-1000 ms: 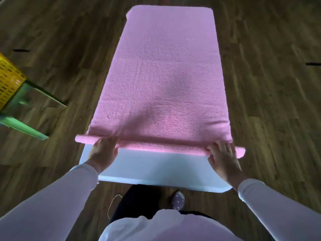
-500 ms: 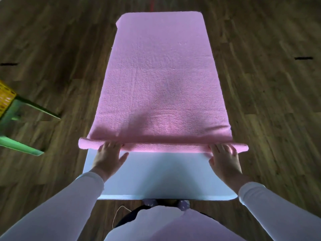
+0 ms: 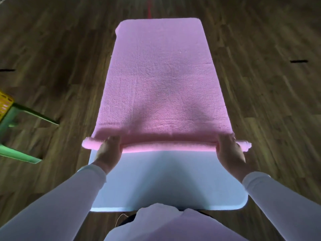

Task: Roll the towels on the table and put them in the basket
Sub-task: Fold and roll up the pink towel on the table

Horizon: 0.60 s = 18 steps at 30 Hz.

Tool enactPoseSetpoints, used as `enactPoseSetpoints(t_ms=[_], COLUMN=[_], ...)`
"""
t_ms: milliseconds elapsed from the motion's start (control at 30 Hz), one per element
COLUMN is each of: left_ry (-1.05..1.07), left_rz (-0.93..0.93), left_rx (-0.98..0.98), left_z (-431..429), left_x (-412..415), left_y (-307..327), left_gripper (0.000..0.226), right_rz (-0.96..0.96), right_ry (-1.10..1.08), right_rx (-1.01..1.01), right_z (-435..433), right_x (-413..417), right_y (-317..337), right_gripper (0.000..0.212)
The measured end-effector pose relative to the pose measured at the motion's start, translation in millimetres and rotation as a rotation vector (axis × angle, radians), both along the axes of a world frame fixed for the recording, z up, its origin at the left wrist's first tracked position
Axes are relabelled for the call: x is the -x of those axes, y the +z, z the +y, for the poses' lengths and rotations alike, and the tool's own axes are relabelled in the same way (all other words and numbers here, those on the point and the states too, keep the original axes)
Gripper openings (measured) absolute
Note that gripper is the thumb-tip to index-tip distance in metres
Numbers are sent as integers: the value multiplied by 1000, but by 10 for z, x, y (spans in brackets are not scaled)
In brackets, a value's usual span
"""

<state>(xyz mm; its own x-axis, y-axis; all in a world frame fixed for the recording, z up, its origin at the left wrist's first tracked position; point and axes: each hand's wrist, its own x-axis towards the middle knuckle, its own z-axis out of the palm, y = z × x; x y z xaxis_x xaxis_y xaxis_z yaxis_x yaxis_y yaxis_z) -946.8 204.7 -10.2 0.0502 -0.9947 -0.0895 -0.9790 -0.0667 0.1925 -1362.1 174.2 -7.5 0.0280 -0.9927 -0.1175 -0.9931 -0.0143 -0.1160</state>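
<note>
A long pink towel (image 3: 161, 75) lies flat along the white table (image 3: 166, 180), and its near end is wound into a thin roll (image 3: 166, 146) across the table's width. My left hand (image 3: 108, 152) presses on the roll near its left end, fingers laid over the top. Near the right end my right hand (image 3: 230, 152) rests on the roll the same way. Both roll ends stick out past the table's sides. A corner of the yellow basket (image 3: 4, 106) shows at the left edge.
The basket sits on a green stool (image 3: 15, 134) to the left of the table. Dark wooden floor surrounds the table. Short black tape marks (image 3: 298, 61) lie on the floor at right and left.
Both hands have pushed the roll away from me, so it has grown a little thicker. More bare white table shows in front of it.
</note>
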Motion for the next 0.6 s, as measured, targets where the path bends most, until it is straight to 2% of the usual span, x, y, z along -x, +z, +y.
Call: enactPoseSetpoints(t_ms=[67,133,200,300,367,433,500,533,600], left_ry=[-109,-204,-234,-192,-178,-120,-89,-99,-99], left_rz=[5,-72,-174,-256,-275,-237,-306,-343,-344], left_rx=[4,-4,3,-32,-95,-239,-424,-392,-174], left_z=[85,172,176,54,-42,-152,-220,-219,-148], left_x=[7,-4,-22,-41,-3,26,-17,-47,-107], left_y=[-56,-132,-167,-144,-39,52,111,103,55], left_gripper=[19,34,46,35,19,35,43,41,35], right_rz=[-91,-104,-28,113,83,2,-19,21,157], right_ry=[30,82,98,78,138,236,289,303,272], right_rx=[-57,-53,-11,5,-104,-270,-398,-339,-67], right_z=[80,167,175,22,-96,-184,-204,-188,-129], right_x=[-82,-113,-112,-78,-59,-28,-17,-8,2], right_y=[-66,-164,-223,-139,-59,21,66,30,-42], right_gripper=[24,38,42,30,25,26,27,26,28])
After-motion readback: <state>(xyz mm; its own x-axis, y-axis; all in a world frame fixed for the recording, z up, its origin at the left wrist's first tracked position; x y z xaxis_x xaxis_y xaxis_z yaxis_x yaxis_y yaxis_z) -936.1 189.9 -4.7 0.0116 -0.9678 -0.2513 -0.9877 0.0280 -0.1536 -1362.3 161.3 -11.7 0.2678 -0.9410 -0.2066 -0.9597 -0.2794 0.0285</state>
